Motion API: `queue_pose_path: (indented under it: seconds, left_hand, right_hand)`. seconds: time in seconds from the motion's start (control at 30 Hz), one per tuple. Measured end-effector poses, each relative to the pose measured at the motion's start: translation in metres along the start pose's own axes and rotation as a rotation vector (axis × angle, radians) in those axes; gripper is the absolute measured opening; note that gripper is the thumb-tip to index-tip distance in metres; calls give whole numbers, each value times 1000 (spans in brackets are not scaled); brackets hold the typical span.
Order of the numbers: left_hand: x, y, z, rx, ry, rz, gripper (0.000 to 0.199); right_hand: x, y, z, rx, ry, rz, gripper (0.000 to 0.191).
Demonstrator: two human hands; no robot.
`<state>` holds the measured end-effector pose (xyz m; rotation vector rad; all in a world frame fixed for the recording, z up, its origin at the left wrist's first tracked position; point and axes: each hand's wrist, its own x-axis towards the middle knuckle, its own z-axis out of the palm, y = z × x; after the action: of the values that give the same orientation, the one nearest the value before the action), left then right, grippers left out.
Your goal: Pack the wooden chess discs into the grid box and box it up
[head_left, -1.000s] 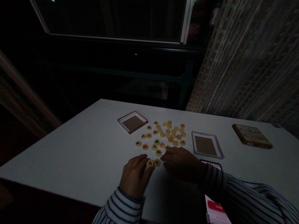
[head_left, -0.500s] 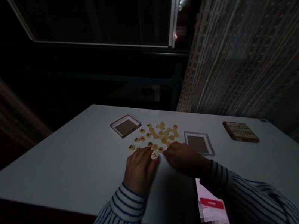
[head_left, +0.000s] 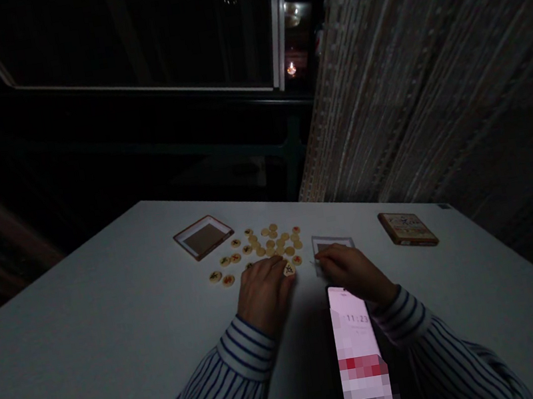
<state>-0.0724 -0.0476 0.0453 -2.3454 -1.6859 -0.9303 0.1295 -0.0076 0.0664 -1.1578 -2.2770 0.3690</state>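
Note:
In my left hand (head_left: pixel 264 295), a round Chinese chess piece (head_left: pixel 288 269) with a dark character is held between thumb and fingers, its face turned up towards me. That hand covers the near side of a scatter of other chess pieces (head_left: pixel 270 245), some showing red or dark characters, many showing plain. My right hand (head_left: pixel 351 271) is closed in a pinch over the near part of a clear-rimmed tray (head_left: pixel 317 248) with a brown bottom. A thin pale sliver shows by its fingertips; what they hold, if anything, I cannot make out.
A lit phone (head_left: pixel 358 337) stands between my forearms, near the front edge of the white table (head_left: pixel 129 322). Left of the pieces lies an open box lid (head_left: pixel 204 237); a flat printed box (head_left: pixel 407 229) lies at the right. A string curtain (head_left: pixel 380 87) hangs behind the table.
My right hand has moved right, from beside the pieces to over the tray, uncovering more of the phone. My left hand, still holding its piece, has shifted right. The view has turned right.

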Motion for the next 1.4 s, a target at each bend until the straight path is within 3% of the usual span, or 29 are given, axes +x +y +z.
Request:
queue_pose_path:
  seconds: [0.63, 1.13, 1.4]
  left_hand:
    - [41, 42, 29, -92, -35, 82, 23]
    - [72, 61, 58, -200, -46, 137, 26]
    - [65, 58, 83, -290, -39, 130, 22]
  right_hand:
    - [-25, 51, -10, 187, 293, 160, 22]
    - [-29, 56, -14, 202, 366, 177, 22]
    - [-28, 66, -7, 347, 361, 271, 22]
